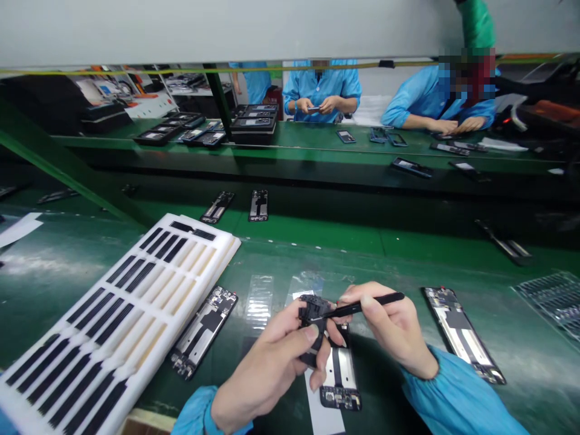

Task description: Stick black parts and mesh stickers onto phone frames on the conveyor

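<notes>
My left hand (285,350) is closed around a small black plastic phone part (312,308), tilted up in front of me. Black tweezers (362,305) are pinched in my right hand (394,326), their tips touching the face of the black part. Below my hands lies an opened phone body (338,374), its upper end partly hidden by my fingers. Under it sits a strip of white paper (326,417). To the left another opened phone body (203,332) rests on the green mat, and a third phone body (462,335) is on the right.
A stacked white foam tray (149,290) with slots, several filled with black strips, stands at left. Clear plastic sheets (260,302) lie ahead; a clear tray (550,302) is at far right. More phone bodies (258,205) lie beyond. Across the bench, co-workers in blue (321,90) handle phone parts.
</notes>
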`<state>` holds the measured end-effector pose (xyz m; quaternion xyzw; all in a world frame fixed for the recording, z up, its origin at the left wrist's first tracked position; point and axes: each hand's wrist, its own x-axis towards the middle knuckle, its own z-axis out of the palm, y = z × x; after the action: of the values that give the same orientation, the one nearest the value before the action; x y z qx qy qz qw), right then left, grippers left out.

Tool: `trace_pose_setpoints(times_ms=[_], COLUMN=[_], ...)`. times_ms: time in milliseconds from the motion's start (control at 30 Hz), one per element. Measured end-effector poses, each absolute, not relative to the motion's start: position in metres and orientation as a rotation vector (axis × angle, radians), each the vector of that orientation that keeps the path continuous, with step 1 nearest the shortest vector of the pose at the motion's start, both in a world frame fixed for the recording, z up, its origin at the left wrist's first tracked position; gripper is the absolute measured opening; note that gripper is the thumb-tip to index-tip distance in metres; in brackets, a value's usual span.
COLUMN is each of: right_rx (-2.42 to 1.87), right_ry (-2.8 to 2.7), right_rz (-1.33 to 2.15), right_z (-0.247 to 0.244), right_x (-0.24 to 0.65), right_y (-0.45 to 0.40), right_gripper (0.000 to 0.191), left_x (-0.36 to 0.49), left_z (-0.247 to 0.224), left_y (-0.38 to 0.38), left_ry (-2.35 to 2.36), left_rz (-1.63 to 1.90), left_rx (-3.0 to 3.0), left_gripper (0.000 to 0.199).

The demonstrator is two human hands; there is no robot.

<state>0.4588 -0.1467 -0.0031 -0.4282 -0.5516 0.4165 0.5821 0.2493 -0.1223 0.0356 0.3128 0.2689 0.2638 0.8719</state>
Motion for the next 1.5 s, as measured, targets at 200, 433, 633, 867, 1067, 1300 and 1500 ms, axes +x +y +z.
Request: trace_pose_setpoints(times_ms=[200, 433, 633, 867, 1067, 1300, 1500], right_rx=[-1.024, -1.005, -0.891, -0.812, -0.796, -0.744, -0.72], right_ry=[-1.322, -1.394, -1.5, -1.588, -1.597, -1.732, -1.794], right_rz=[0.915, 0.837, 0.82, 0.807, 0.739, 0.715, 0.73], right_z=[-0.006, -0.006, -0.003, 0.008, 0.016, 0.023, 0.023], right_x=[0.458, 0.459, 0.461, 0.463, 0.47, 0.468, 0.469], right_y=[-0.149, -0.149, -0.145, -0.147, -0.149, -0.153, -0.154], right_gripper=[0.023, 0.024, 0.024, 0.024, 0.025, 0.03, 0.032], left_x=[0.249, 0.248, 0.249, 0.247, 0.244, 0.241, 0.24], left_z=[0.035, 0.036, 0.032, 0.029, 0.031, 0.03, 0.029], left_y=[-0.125, -0.124, -0.127, -0.126, -0.126, -0.128, -0.129], left_ry=[0.54, 0.541, 0.594, 0.618, 0.612, 0.586, 0.588], left_rz=[0.561, 0.548, 0.559, 0.533, 0.563, 0.533, 0.51], left_rx=[0.659, 0.675, 0.729, 0.803, 0.854, 0.9, 0.943], left_gripper=[0.019, 0.019, 0.022, 0.025, 0.029, 0.029, 0.03])
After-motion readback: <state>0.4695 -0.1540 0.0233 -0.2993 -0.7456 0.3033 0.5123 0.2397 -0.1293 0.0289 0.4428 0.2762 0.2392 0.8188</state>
